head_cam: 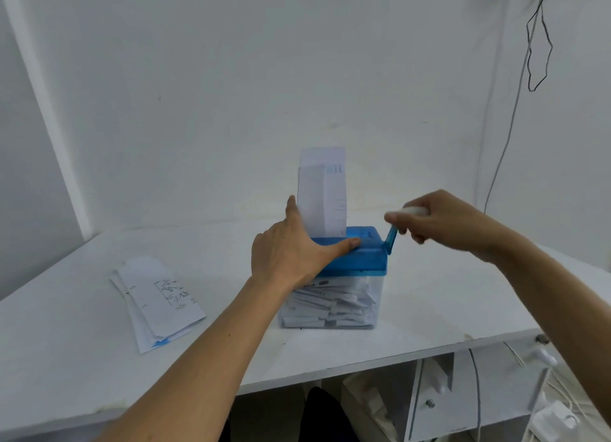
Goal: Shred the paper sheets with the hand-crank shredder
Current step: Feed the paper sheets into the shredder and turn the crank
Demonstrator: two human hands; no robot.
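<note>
Left hand (pixel 287 253) lies flat, fingers extended, pressing the blue shredder (pixel 357 259) lid beside an upright paper sheet (pixel 322 197). Right hand (pixel 443 223) grasps the white crank handle (pixel 405 211), fingers curled.

Plain office or study corner, white desk (pixel 99 359), bare wall (pixel 231 78), dangling cables (pixel 537 44)

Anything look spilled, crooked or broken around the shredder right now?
Nothing serious. The white paper sheet stands upright in the blue-topped clear plastic shredder, and the cut strips are all inside its bin. Only the stack of white printed sheets on the white table is loosely fanned, its edges not squared.
</note>
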